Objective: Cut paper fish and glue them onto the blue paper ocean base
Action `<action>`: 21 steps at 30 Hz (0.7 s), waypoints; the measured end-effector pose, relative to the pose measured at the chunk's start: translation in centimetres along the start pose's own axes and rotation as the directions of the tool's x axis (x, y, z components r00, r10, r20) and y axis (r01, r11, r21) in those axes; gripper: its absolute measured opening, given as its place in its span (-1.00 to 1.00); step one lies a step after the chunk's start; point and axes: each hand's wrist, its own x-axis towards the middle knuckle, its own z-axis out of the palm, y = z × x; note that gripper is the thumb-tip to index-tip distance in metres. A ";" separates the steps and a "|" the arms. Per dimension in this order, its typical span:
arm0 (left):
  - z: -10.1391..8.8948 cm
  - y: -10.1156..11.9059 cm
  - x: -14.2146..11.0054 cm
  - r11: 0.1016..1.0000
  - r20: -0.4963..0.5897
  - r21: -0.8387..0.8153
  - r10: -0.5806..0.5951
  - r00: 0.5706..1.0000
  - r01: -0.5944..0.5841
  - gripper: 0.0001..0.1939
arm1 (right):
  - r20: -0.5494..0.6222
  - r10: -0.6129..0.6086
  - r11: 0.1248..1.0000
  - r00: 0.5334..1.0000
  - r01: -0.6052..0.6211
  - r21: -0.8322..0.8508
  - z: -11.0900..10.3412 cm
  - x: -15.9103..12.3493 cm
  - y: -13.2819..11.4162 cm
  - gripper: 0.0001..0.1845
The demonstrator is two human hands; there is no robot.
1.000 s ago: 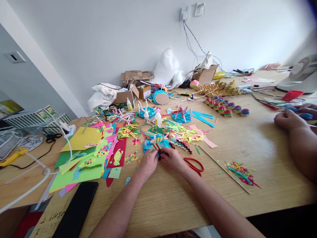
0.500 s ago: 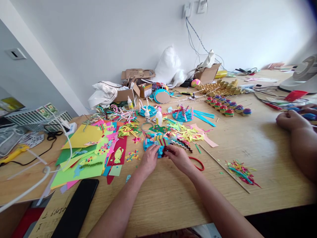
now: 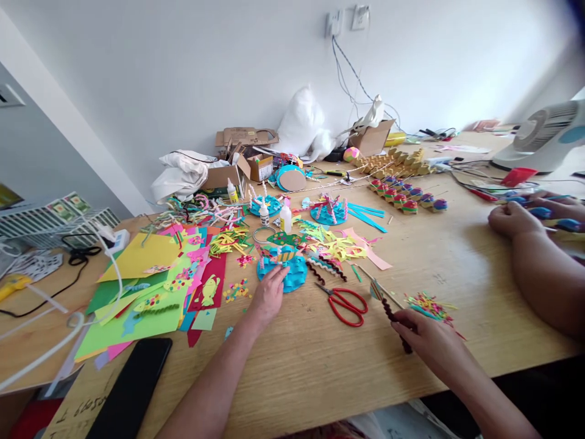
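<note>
My left hand (image 3: pixel 269 297) rests with fingers stretched out on a round blue craft base (image 3: pixel 296 275) of wavy paper strips. A small striped paper fish (image 3: pixel 286 256) stands on that base, near my fingertips. To the right, my right hand (image 3: pixel 423 335) pinches a twisted dark brown pipe cleaner (image 3: pixel 389 312). A small striped paper piece (image 3: pixel 376 290) sits at its upper end. Between my hands lie red-handled scissors (image 3: pixel 348 306), blades toward the base. Brown and white twisted pipe cleaners (image 3: pixel 326 267) lie beside the base.
Coloured paper sheets (image 3: pixel 137 292) and a black phone (image 3: pixel 130 387) lie left. Glue bottles (image 3: pixel 286 218) and other blue bases (image 3: pixel 329 210) stand behind. A wooden stick (image 3: pixel 365 272) and paper scraps (image 3: pixel 429 303) lie right. Another person's hand (image 3: pixel 514 216) holds painted egg-carton pieces at far right.
My right hand has moved away from the blue base, right and nearer to me, carrying the brown pipe cleaner with the striped piece. The scissors now show fully. My left hand stays at the base.
</note>
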 end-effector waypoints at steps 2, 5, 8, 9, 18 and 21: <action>0.2 -0.3 0.0 1.000 -0.005 0.003 0.003 1.000 -0.003 -0.52 | 0.012 -0.012 1.000 1.000 0.013 -0.024 0.5 0.0 0.8 -0.76; 0.3 -0.7 0.1 1.000 -0.011 0.003 0.015 1.000 -0.015 -0.53 | -0.018 -0.031 0.999 0.999 0.031 -0.033 0.2 -0.2 1.0 -0.76; 0.3 -0.7 0.1 1.000 -0.010 0.001 0.023 1.000 -0.023 -0.53 | -0.122 -0.067 0.998 0.990 0.067 -0.001 -0.6 -0.6 -0.7 -0.74; 0.2 -0.7 0.1 1.000 -0.007 0.001 0.023 1.000 -0.023 -0.54 | -0.140 -0.090 0.995 0.986 0.095 0.027 -0.8 -0.6 -1.8 -0.73; 0.0 -0.8 0.3 1.000 0.025 0.007 0.002 1.000 -0.002 -0.56 | 0.112 -0.386 0.910 0.916 0.358 0.209 2.0 3.1 -12.2 -0.83; 0.1 -0.7 0.2 1.000 0.026 0.003 -0.004 1.000 0.004 -0.56 | 0.162 -0.397 0.907 0.904 0.359 0.218 2.9 4.3 -13.1 -0.85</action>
